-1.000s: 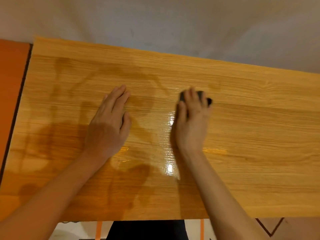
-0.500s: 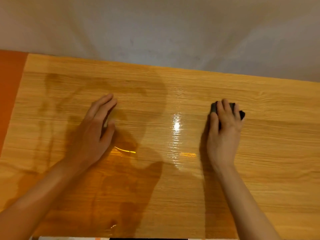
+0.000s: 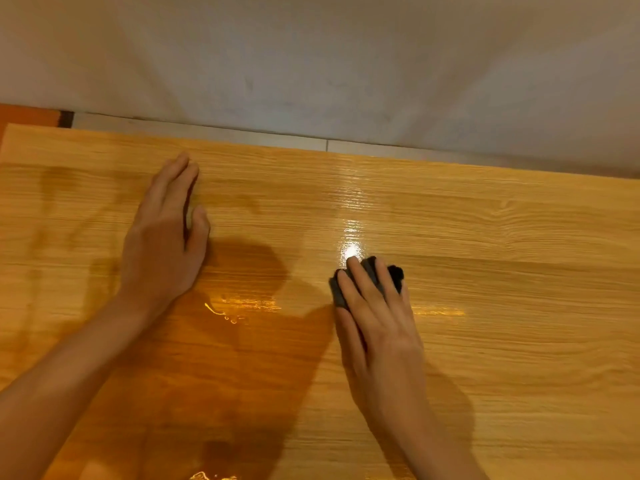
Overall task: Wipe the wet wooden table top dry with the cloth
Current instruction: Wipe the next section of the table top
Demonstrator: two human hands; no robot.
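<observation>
The wooden table top [image 3: 502, 306] fills the lower view, with glossy wet streaks [image 3: 242, 303] near its middle and a bright glare spot just beyond my right fingers. My right hand [image 3: 377, 327] lies with straight fingers pressed flat on a small dark cloth [image 3: 396, 273], which peeks out to either side of the fingers. My left hand [image 3: 162, 244] rests flat on the table to the left, fingers straight and together, holding nothing.
A pale wall [image 3: 311, 64] rises behind the table's far edge, with a narrow strip of tile [image 3: 242, 133] between them. An orange surface [image 3: 27, 114] shows at the far left corner. Dark shadows of my arms fall across the table's middle.
My right hand first slid the cloth to the right, then back to the left and a little toward me. The left hand stayed planted. The view tilted up, showing more wall.
</observation>
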